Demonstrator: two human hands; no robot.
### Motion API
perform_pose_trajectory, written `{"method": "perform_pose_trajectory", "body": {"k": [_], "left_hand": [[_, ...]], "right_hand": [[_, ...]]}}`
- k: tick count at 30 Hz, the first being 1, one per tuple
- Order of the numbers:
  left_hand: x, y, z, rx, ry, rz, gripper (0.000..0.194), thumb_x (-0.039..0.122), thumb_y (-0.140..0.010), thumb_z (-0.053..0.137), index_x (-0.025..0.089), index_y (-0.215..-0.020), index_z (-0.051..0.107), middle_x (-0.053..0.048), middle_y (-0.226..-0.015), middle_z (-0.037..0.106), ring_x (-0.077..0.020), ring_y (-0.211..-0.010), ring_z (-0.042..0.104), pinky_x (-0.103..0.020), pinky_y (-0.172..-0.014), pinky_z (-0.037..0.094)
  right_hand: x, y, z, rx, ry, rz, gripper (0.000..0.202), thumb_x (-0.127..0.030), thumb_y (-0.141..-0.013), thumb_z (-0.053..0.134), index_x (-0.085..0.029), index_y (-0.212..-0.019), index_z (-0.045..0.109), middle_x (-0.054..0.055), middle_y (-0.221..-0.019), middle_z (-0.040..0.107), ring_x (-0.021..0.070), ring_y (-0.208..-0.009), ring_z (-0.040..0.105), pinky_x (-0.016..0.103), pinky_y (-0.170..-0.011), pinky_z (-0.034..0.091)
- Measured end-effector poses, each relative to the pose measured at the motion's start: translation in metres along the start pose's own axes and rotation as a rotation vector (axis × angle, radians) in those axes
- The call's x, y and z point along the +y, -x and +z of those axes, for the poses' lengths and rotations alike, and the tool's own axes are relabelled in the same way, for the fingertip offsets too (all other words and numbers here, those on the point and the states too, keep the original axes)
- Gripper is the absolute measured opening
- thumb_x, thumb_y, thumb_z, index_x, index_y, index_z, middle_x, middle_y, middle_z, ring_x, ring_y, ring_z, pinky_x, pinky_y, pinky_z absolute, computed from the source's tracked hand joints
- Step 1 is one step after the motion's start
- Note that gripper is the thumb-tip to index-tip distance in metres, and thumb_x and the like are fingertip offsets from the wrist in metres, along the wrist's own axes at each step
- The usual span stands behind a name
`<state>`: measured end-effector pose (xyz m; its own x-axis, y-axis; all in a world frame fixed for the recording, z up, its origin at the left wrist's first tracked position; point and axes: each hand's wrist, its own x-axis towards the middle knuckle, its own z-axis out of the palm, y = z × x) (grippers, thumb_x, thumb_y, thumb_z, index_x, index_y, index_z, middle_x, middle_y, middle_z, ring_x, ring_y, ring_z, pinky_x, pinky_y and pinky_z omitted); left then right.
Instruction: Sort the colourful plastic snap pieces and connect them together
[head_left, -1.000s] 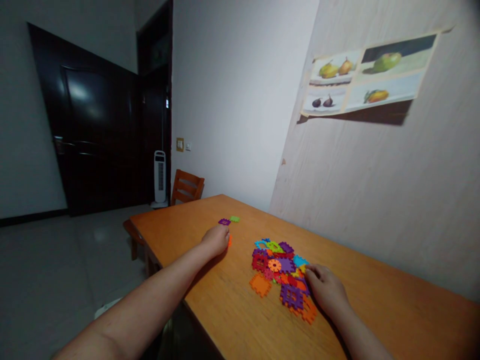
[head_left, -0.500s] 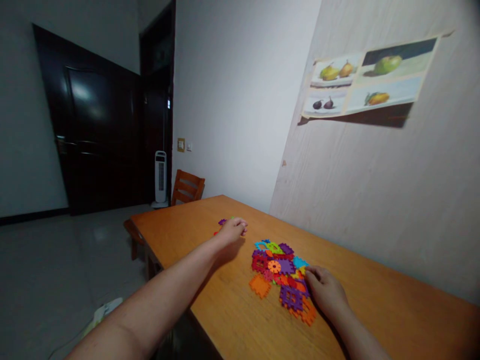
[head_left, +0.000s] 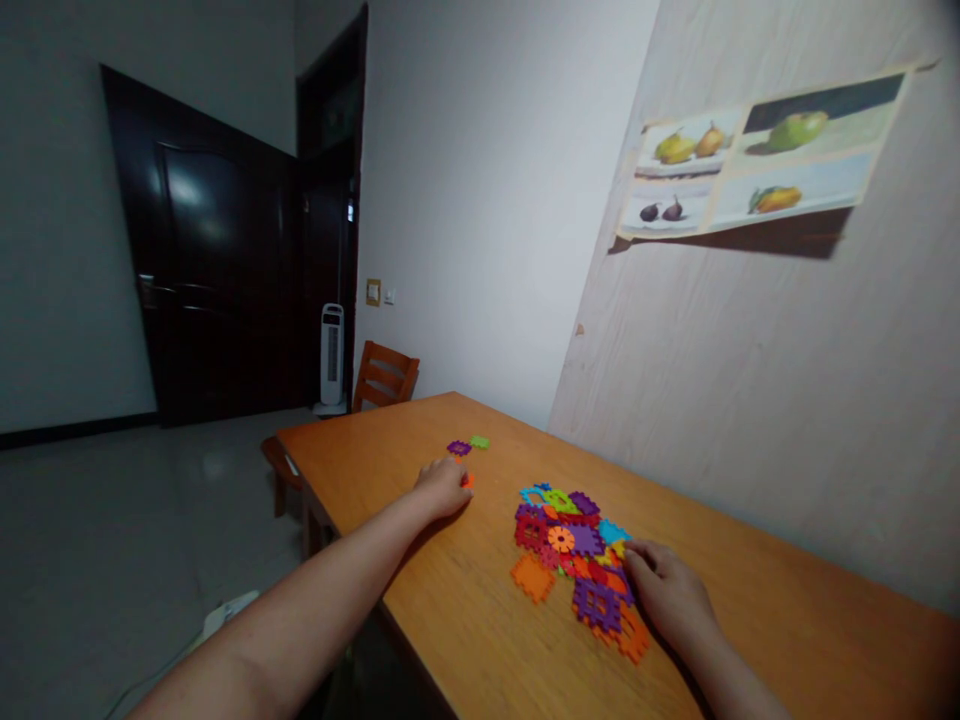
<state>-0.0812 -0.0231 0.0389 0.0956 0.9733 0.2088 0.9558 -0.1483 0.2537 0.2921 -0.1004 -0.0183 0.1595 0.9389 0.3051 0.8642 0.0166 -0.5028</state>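
A pile of colourful interlocking plastic tiles (head_left: pixel 574 545) in purple, orange, red, green and blue lies on the wooden table (head_left: pixel 465 640). My right hand (head_left: pixel 671 597) rests at the pile's right edge with its fingers curled against the tiles; whether it grips one is hidden. My left hand (head_left: pixel 444 487) lies on the table left of the pile, fingers closed over a small orange tile (head_left: pixel 468 481). Just beyond it sit a lone purple tile (head_left: pixel 458 448) and a lone green tile (head_left: pixel 480 441), both apart from the hand.
The table runs along a pale wall with a fruit poster (head_left: pixel 757 160). A wooden chair (head_left: pixel 384 378) stands at the table's far end, and another chair seat (head_left: pixel 281 455) at its left edge. A white tower fan (head_left: pixel 331 355) and dark doors (head_left: pixel 217 290) stand behind.
My left hand reached out to the purple and green tiles, then drew back toward me and now covers the orange tile. My right hand has stayed at the pile. The view shifted slightly.
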Motion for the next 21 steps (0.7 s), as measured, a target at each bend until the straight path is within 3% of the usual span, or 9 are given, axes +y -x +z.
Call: {"method": "perform_pose_trajectory", "body": {"k": [9,21], "left_hand": [[0.013,-0.002,-0.004,-0.022,-0.115,0.027,0.030,0.026,-0.088,0.047,0.018,-0.092,0.076,-0.015,-0.103,0.073,-0.0296,-0.101,0.067,-0.038,-0.085,0.047],[0.045,-0.005,-0.001,0.018,-0.110,0.065,0.028,0.026,-0.085,0.050,0.017,-0.088,0.076,-0.016,-0.099,0.075,-0.0308,-0.102,0.067,-0.044,-0.095,0.043]], "right_hand": [[-0.002,0.001,0.001,0.014,-0.024,-0.017,0.043,-0.046,-0.089,0.042,-0.020,-0.103,0.073,0.009,-0.113,0.073,0.0244,-0.106,0.065,0.033,-0.092,0.047],[-0.008,0.002,-0.001,0.018,-0.049,-0.019,0.042,-0.044,-0.089,0.042,-0.019,-0.100,0.073,0.009,-0.109,0.072,0.0238,-0.103,0.064,0.033,-0.091,0.046]]}}
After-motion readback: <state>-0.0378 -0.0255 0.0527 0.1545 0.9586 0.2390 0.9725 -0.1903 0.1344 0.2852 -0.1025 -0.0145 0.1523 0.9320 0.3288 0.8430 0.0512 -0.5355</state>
